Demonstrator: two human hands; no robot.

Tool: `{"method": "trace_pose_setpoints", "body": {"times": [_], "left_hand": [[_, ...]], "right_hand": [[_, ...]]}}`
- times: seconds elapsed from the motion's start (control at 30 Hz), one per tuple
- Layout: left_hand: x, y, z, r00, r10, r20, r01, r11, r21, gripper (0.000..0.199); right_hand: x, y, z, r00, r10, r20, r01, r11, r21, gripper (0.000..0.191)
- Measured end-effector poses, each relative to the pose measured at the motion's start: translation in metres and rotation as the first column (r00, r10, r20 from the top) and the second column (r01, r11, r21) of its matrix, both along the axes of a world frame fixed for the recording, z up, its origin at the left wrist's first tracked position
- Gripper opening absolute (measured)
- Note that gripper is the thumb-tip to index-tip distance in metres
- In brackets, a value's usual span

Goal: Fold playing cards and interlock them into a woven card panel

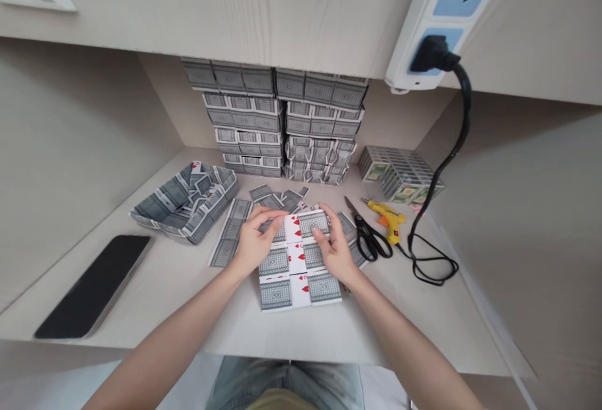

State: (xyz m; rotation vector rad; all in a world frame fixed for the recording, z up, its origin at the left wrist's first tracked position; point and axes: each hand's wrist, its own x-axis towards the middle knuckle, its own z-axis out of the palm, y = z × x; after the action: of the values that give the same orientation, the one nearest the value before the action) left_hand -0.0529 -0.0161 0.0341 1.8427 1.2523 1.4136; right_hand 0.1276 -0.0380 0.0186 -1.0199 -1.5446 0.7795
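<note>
Between my hands is a panel of folded playing cards [297,262], with grey patterned backs at both sides and red heart faces down the middle. My left hand [257,238] pinches its upper left edge with thumb and fingertips. My right hand [335,248] grips the upper right, thumb on top and fingers round the far edge. Loose cards [277,198] lie just beyond the panel, partly hidden by it. Another strip of joined cards [231,234] lies beside my left hand.
Stacked card boxes [251,112] stand at the back. A card tray [164,209] and a black phone [96,286] are on the left. Black scissors [371,237], a yellow glue gun [389,217] and wrapped card packs [404,172] are on the right. A cord [458,147] hangs from the power strip [423,34].
</note>
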Motion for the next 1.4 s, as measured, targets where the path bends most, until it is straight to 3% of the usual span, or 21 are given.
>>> {"method": "trace_pose_setpoints", "body": {"times": [0.23, 0.33, 0.43, 0.6, 0.87, 1.1, 1.3, 1.4], "left_hand": [[0.003, -0.003, 0.0, 0.996, 0.061, 0.063, -0.058, 0.997, -0.043, 0.02], [0.007, -0.003, -0.002, 0.966, 0.098, 0.238, -0.061, 0.985, -0.159, 0.037], [0.011, -0.005, -0.007, 0.922, 0.072, 0.379, 0.045, 0.956, -0.291, 0.035], [0.017, -0.008, -0.015, 0.938, 0.051, 0.343, 0.057, 0.953, -0.298, 0.027], [0.021, -0.012, -0.013, 0.968, 0.055, 0.243, 0.008, 0.968, -0.252, 0.025], [0.028, -0.016, -0.019, 0.964, 0.043, 0.264, 0.034, 0.959, -0.282, 0.029], [0.025, -0.012, -0.01, 0.952, -0.006, 0.305, 0.077, 0.972, -0.22, 0.028], [0.019, -0.007, -0.012, 0.932, 0.086, 0.351, 0.002, 0.97, -0.243, 0.026]], "right_hand": [[-0.003, 0.0, 0.001, 0.999, -0.028, -0.021, 0.027, 0.999, -0.032, 0.05], [-0.002, 0.0, 0.004, 0.998, -0.058, -0.039, 0.056, 0.997, -0.045, 0.051], [0.001, 0.0, 0.007, 0.989, -0.144, -0.044, 0.142, 0.989, -0.048, 0.051], [0.001, -0.002, 0.007, 0.985, -0.161, -0.059, 0.155, 0.983, -0.097, 0.048], [-0.005, -0.001, 0.0, 0.995, -0.096, -0.031, 0.093, 0.992, -0.08, 0.046], [-0.01, -0.004, -0.003, 0.997, -0.062, 0.037, 0.064, 0.996, -0.06, 0.044], [-0.007, -0.001, 0.003, 0.996, -0.079, -0.033, 0.072, 0.984, -0.16, 0.053], [-0.005, -0.002, 0.009, 0.993, -0.025, -0.113, 0.001, 0.979, -0.202, 0.049]]}}
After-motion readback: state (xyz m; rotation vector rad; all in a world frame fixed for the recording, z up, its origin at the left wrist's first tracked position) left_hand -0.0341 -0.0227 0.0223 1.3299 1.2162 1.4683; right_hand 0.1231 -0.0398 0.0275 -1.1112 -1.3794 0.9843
